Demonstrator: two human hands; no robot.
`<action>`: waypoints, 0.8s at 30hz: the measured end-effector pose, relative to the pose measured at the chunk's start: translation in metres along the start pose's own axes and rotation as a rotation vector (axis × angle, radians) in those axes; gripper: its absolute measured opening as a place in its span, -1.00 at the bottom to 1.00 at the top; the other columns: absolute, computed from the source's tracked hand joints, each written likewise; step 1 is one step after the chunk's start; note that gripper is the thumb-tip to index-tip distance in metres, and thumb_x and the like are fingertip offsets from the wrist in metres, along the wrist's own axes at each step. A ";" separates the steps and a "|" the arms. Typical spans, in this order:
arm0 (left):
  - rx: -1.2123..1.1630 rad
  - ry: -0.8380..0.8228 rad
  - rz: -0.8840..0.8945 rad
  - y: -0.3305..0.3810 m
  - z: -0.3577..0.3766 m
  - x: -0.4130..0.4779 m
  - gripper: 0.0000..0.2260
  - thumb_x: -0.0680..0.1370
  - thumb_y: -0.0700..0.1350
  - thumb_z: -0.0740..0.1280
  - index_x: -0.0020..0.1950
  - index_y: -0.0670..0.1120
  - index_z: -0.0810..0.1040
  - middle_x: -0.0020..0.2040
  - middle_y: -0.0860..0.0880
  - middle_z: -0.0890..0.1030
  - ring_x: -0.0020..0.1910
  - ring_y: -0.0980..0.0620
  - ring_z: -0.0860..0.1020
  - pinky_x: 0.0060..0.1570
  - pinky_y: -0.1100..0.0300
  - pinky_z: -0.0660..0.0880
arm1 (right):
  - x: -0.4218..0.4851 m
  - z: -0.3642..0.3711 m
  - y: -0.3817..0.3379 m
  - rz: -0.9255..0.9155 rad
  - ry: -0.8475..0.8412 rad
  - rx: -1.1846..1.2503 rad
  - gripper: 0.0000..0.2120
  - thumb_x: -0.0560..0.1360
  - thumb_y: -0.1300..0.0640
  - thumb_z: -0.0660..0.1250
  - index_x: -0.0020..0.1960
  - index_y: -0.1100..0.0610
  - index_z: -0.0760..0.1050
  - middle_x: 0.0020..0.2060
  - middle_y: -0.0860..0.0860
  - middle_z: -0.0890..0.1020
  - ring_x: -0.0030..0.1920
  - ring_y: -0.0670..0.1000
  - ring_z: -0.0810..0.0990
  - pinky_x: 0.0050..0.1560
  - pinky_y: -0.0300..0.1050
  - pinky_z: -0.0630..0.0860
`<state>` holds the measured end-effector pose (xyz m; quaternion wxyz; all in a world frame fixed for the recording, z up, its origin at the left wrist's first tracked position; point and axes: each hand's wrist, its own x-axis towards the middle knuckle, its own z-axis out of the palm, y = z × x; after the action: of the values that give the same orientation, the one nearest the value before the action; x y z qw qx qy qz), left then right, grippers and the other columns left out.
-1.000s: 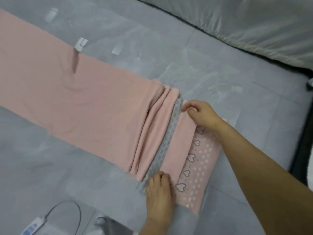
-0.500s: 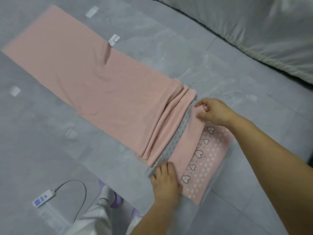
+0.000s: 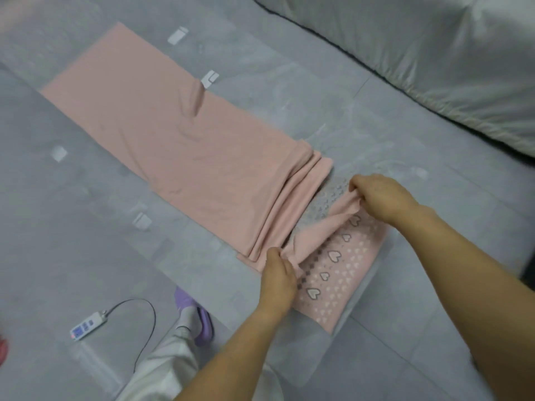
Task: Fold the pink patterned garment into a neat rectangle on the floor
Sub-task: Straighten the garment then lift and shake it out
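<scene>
Pink garment (image 3: 173, 140) long, flat; heart-print end seemingly bunched.

No text, brand or number can be read. The small white device (image 3: 88, 325) at lower left has a blue panel too blurred to make out. The white floor tags (image 3: 209, 79) show no legible print, and the pink garment (image 3: 173, 146) bears only hearts.

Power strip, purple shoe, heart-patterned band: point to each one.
Power strip (image 3: 86, 327), head view, white body.
Purple shoe (image 3: 185, 298), head view, far end.
Heart-patterned band (image 3: 341, 273), head view, its middle.
</scene>
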<state>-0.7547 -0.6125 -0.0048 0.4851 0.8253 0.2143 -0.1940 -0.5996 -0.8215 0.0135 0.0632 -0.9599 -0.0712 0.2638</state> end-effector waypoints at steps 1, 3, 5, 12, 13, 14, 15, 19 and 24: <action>-0.007 -0.030 0.033 0.013 -0.008 -0.005 -0.85 0.61 -0.11 0.10 0.01 -0.20 0.33 -0.14 -0.06 0.44 -0.12 -0.03 0.43 -0.14 0.11 0.33 | -0.007 -0.005 -0.001 -0.002 0.081 0.033 -0.74 0.40 0.22 0.27 0.09 0.10 0.48 -0.01 0.23 0.58 0.04 0.25 0.51 0.03 0.04 0.45; 0.065 -0.092 0.097 0.034 -0.025 -0.017 -0.73 0.53 -0.03 0.26 0.08 -0.19 0.34 -0.04 -0.05 0.47 -0.06 -0.02 0.45 -0.10 0.14 0.37 | -0.025 -0.019 -0.001 -0.009 0.171 0.082 -0.82 0.40 0.22 0.27 -0.01 0.14 0.53 -0.06 0.21 0.62 0.02 0.24 0.51 -0.01 0.05 0.46; 0.182 -0.102 0.149 0.050 -0.041 -0.031 -0.73 0.46 -0.11 0.31 0.08 -0.18 0.35 0.00 -0.15 0.54 -0.02 -0.11 0.52 -0.15 0.13 0.38 | -0.048 -0.032 0.002 0.035 0.239 0.110 -0.80 0.36 0.27 0.28 -0.03 0.16 0.54 -0.08 0.22 0.63 0.00 0.26 0.52 -0.01 0.06 0.46; 0.099 0.029 0.276 0.105 -0.107 -0.075 -0.86 0.51 -0.08 0.30 -0.16 -0.06 0.36 -0.23 -0.02 0.45 -0.19 -0.10 0.47 -0.32 0.21 0.16 | -0.127 -0.096 0.015 0.265 0.393 0.402 -0.88 0.41 0.26 0.32 -0.10 0.16 0.61 -0.11 0.25 0.61 -0.02 0.24 0.55 -0.18 -0.12 0.35; 0.113 0.025 0.276 0.112 -0.116 -0.080 -0.80 0.51 0.00 0.31 -0.21 -0.04 0.34 -0.29 0.00 0.42 -0.25 -0.06 0.42 -0.32 0.17 0.16 | -0.135 -0.105 0.017 0.270 0.401 0.449 -0.89 0.42 0.27 0.33 -0.10 0.19 0.62 -0.12 0.25 0.61 -0.03 0.24 0.55 -0.20 -0.17 0.33; 0.130 0.025 0.263 0.120 -0.122 -0.084 -0.74 0.49 0.06 0.32 -0.25 -0.03 0.32 -0.34 -0.02 0.39 -0.29 -0.05 0.38 -0.33 0.14 0.17 | -0.141 -0.114 0.017 0.265 0.416 0.502 -0.89 0.43 0.30 0.33 -0.09 0.24 0.61 -0.13 0.23 0.60 -0.07 0.22 0.56 -0.25 -0.21 0.35; 0.136 0.026 0.253 0.130 -0.128 -0.088 -0.69 0.47 0.08 0.32 -0.30 -0.04 0.29 -0.39 -0.05 0.37 -0.32 -0.08 0.36 -0.36 0.12 0.18 | -0.148 -0.123 0.016 0.277 0.434 0.590 -0.88 0.44 0.32 0.31 -0.06 0.28 0.60 -0.14 0.21 0.58 -0.16 0.16 0.59 -0.32 -0.34 0.36; 0.096 0.008 0.213 0.164 -0.150 -0.098 -0.73 0.44 -0.15 0.28 -0.44 -0.08 0.28 -0.50 0.01 0.34 -0.38 -0.08 0.35 -0.43 0.13 0.22 | -0.172 -0.148 0.004 0.397 0.484 0.965 -0.82 0.48 0.36 0.22 0.02 0.24 0.54 -0.18 0.17 0.59 -0.22 0.04 0.65 -0.37 -0.39 0.45; 0.461 -0.182 0.298 0.181 -0.190 -0.110 -0.83 0.31 -0.31 0.18 -0.47 -0.13 0.36 -0.36 -0.23 0.59 -0.24 -0.23 0.57 -0.30 0.11 0.46 | -0.200 -0.177 0.001 0.269 0.458 0.678 -0.81 0.35 0.25 0.44 -0.25 -0.02 0.53 -0.23 0.11 0.63 -0.21 0.11 0.54 -0.22 -0.11 0.45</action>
<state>-0.7274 -0.5421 0.2695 0.3251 0.9154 -0.0036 -0.2373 -0.6789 -0.8713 0.2636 0.3541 -0.9194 0.1611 0.0584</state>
